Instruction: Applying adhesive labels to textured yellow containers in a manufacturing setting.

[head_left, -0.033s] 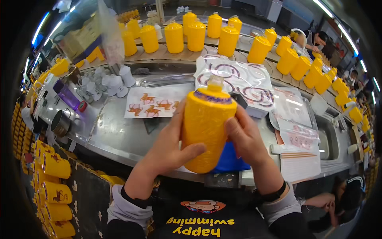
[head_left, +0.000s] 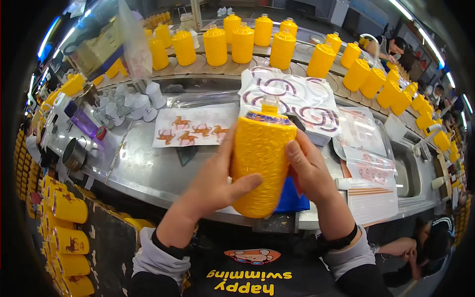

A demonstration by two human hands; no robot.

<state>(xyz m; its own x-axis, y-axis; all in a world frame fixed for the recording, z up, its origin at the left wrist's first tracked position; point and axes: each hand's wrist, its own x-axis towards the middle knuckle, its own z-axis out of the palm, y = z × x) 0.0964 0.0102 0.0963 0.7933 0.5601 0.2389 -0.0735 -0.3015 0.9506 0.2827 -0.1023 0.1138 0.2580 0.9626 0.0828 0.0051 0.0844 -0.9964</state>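
Above the near edge of the smooth metal table [head_left: 143, 163], the left hand [head_left: 213, 180] and right hand [head_left: 312, 166], both half-open, clasp a rounded, ripple-surfaced yellow bottle [head_left: 262, 161] by opposite sides. Its clear neck [head_left: 269, 100] points away from the person, long axis leaning slightly right.

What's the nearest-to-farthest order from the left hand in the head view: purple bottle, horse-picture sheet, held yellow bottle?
1. Yellow bottle: touching the left hand, on its right.
2. Horse-picture sheet: on the metal bench, just beyond.
3. Purple bottle: at the bench's far left.
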